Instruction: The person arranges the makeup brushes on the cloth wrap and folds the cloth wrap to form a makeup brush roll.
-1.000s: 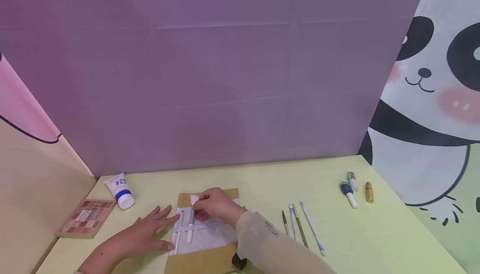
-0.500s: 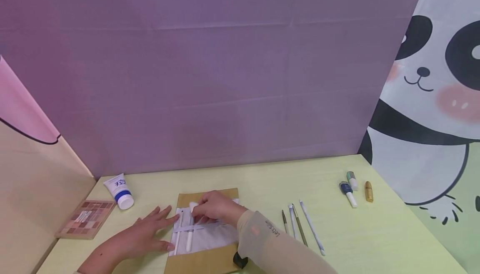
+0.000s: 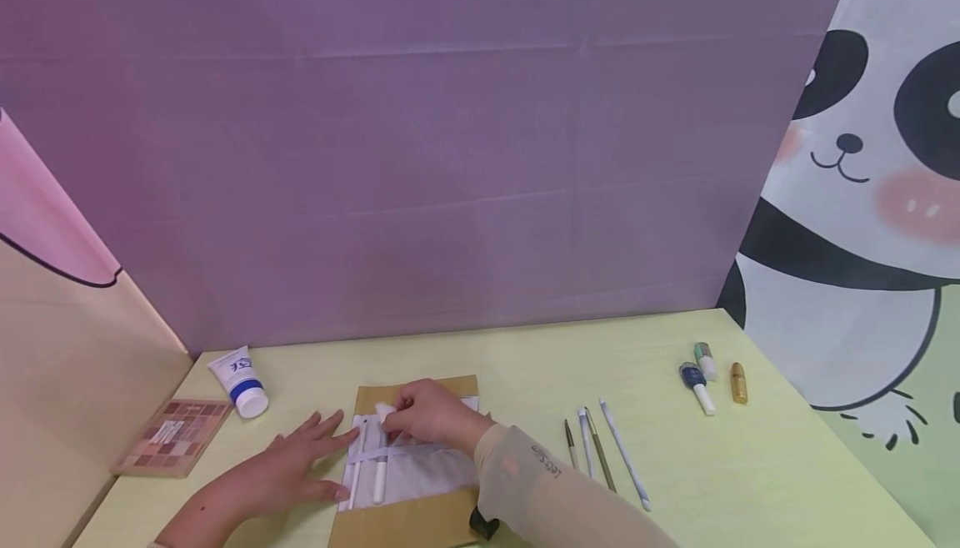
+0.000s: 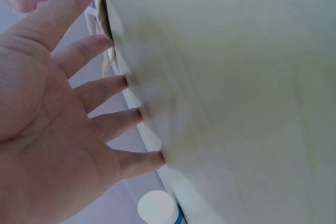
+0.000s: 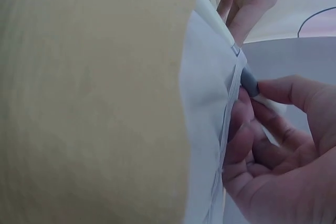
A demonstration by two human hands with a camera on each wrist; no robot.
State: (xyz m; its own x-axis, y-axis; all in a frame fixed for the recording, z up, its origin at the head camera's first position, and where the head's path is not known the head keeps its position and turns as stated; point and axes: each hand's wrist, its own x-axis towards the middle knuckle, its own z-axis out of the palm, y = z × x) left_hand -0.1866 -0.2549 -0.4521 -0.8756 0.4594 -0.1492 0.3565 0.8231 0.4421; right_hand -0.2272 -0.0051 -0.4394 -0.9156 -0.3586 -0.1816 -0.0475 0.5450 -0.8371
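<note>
A tan brush roll (image 3: 408, 523) with a pale lining lies unfolded on the table. My right hand (image 3: 431, 414) pinches a makeup brush (image 3: 380, 481) near its white bristle end. That brush's white handle runs under the elastic strap (image 3: 405, 451) and points toward me. In the right wrist view, thumb and fingers grip the grey part of the brush (image 5: 249, 81) right beside the strap. A thinner brush (image 3: 356, 475) sits under the strap further left. My left hand (image 3: 288, 469) is flat with fingers spread, its fingertips at the roll's left edge.
Several slim brushes (image 3: 597, 448) lie to the right of the roll. Nail polish (image 3: 693, 385), a green-and-white bottle (image 3: 703, 360) and a small gold bottle (image 3: 738, 383) are at far right. On the left are a white tube (image 3: 238, 381) and an eyeshadow palette (image 3: 174, 438).
My right hand has drawn the makeup brush slightly toward me, so its handle reaches further below the strap. Most of that movement came in the first half second. The left hand stays in place.
</note>
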